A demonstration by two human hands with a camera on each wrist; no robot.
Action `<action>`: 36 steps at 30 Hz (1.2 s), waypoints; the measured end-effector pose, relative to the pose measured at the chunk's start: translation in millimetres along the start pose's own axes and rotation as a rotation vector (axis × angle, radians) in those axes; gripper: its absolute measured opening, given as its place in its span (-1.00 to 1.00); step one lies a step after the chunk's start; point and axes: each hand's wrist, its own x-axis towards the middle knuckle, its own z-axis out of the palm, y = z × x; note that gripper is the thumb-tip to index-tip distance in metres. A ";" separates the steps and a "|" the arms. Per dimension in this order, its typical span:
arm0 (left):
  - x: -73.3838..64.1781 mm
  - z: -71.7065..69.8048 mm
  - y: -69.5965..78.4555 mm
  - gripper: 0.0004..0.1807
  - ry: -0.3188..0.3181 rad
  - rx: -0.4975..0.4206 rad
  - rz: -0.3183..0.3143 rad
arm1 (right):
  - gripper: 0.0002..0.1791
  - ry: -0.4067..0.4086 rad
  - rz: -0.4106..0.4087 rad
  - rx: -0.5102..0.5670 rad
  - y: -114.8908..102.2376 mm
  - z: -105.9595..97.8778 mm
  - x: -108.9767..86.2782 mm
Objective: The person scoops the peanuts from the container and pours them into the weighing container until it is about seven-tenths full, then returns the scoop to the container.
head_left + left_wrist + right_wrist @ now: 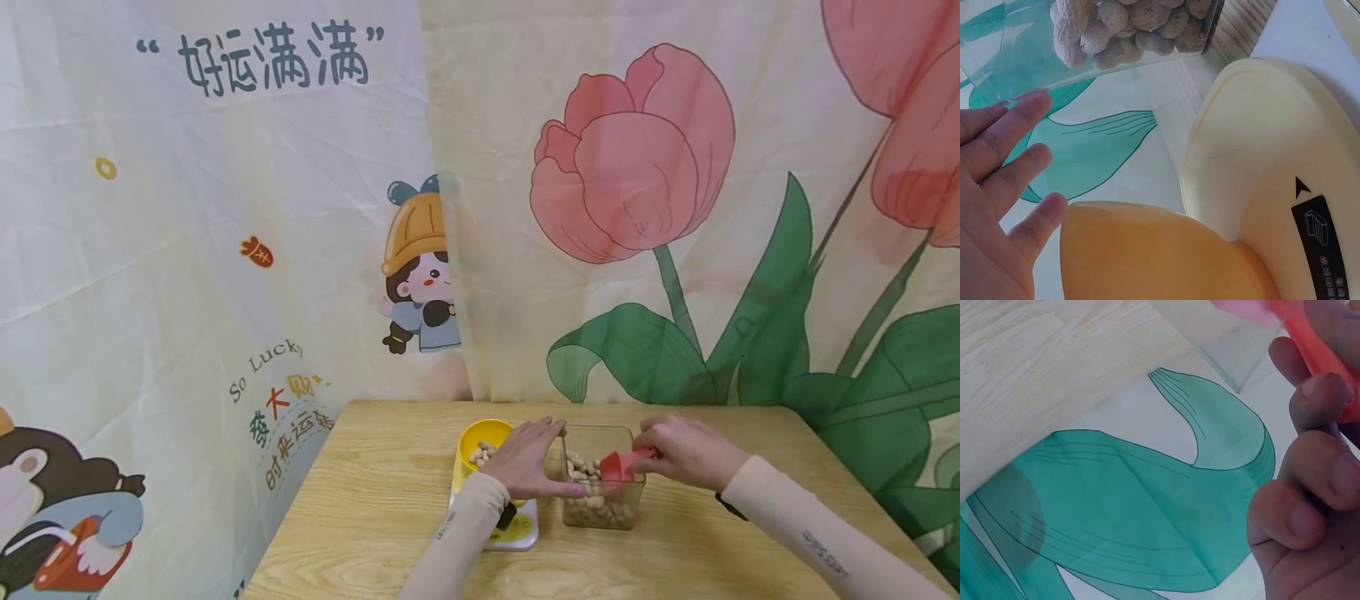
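Note:
A clear plastic container holds peanuts in their shells. My right hand grips the handle of a pink scoop, whose bowl is down inside the container among the peanuts; its handle also shows in the right wrist view. My left hand is spread along the container's left side, thumb toward the near side, fingertips right at its edge. Left of it, a yellow bowl with several peanuts sits on a kitchen scale, partly hidden by my left hand and wrist.
A wooden table carries everything. Behind it hangs a printed cloth with tulips and cartoon figures, close to the table's back edge. The scale stands close beside the container.

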 end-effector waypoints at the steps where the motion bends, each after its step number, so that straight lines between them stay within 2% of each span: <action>1: 0.0 0.1 0.3 0.25 -0.002 0.001 -0.002 | -0.80 0.000 0.000 0.003 0.1 1.4 0.7; 7: -0.3 -0.1 1.4 0.25 -0.007 0.000 -0.018 | -0.82 0.002 -0.069 0.000 0.1 8.6 5.1; 12: 0.2 0.9 2.5 0.24 -0.012 -0.013 -0.023 | -0.84 0.007 -0.101 0.040 1.8 17.0 5.8; 20: 0.9 1.3 1.7 0.24 0.001 -0.002 -0.013 | -0.94 0.129 -0.136 0.118 13.0 31.4 -1.3; 24: 0.5 2.2 1.1 0.24 0.003 -0.006 -0.011 | -0.92 0.176 -0.121 0.165 15.6 35.9 -5.0; 30: 0.4 3.9 0.9 0.23 0.004 0.000 -0.006 | -0.90 0.235 -0.017 0.267 18.4 44.1 -11.2; 36: 0.6 2.7 -0.1 0.22 0.003 -0.009 -0.014 | -0.95 0.315 0.020 0.293 21.3 54.6 -14.3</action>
